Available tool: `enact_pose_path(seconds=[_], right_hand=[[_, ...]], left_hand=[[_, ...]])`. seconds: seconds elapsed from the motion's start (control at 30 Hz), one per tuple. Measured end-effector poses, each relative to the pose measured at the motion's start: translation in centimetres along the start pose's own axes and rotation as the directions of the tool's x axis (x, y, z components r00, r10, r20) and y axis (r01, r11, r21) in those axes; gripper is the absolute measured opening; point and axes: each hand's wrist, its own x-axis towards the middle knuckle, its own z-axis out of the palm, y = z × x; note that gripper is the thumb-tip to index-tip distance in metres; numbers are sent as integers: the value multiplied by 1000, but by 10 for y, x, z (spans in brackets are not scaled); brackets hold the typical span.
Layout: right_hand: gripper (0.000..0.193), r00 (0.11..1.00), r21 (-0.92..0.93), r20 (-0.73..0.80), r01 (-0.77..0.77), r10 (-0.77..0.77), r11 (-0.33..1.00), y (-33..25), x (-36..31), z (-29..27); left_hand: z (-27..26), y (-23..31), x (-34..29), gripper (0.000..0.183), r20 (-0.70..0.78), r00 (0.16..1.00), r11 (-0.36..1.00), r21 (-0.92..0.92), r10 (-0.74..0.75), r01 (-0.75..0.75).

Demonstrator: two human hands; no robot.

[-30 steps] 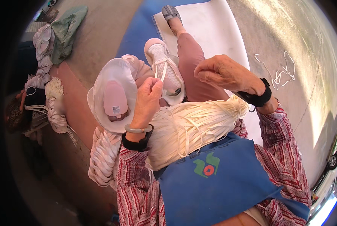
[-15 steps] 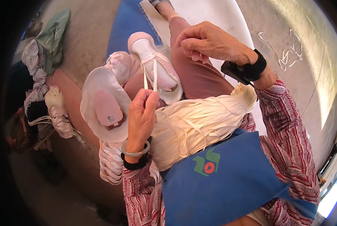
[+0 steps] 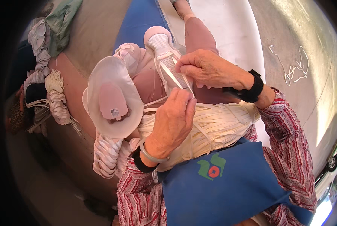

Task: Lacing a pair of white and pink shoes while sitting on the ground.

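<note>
A white mesh and pink shoe upper (image 3: 159,42) rests against my leg, toe end pointing away from me. From its eyelets a flat white shoelace (image 3: 171,76) runs toward me in two strands. My left hand (image 3: 172,122) pinches both strands near their lower end. Over the upper's right side, my right hand (image 3: 211,69) is closed, its thumb and forefinger beside the lace. What those fingertips hold is hidden. Under my hands, a thick bundle of cream laces (image 3: 225,122) lies across my lap.
Left of the upper stands another one with a pale flared lining (image 3: 112,71) and pink insole. Stacked uppers (image 3: 106,154) sit below it. More uppers and lace bundles (image 3: 57,96) lie far left, by a green cloth (image 3: 64,24). A loose white cord (image 3: 294,69) is on the floor at right.
My right hand has come down and left, from raised in the air to the upper's lacing. My left hand has shifted right with the lace strands. The view has moved slightly.
</note>
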Motion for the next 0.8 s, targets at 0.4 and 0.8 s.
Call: enact_pose_path(seconds=[0.4, 0.8], right_hand=[[21, 947, 150, 35, -322, 321, 935, -10, 1, 21], [31, 910, 512, 123, -400, 396, 760, -4, 7, 31]], left_hand=[[6, -8, -7, 9, -7, 998, 920, -390, -56, 49], [-4, -9, -13, 19, 98, 989, 839, -525, -110, 145]])
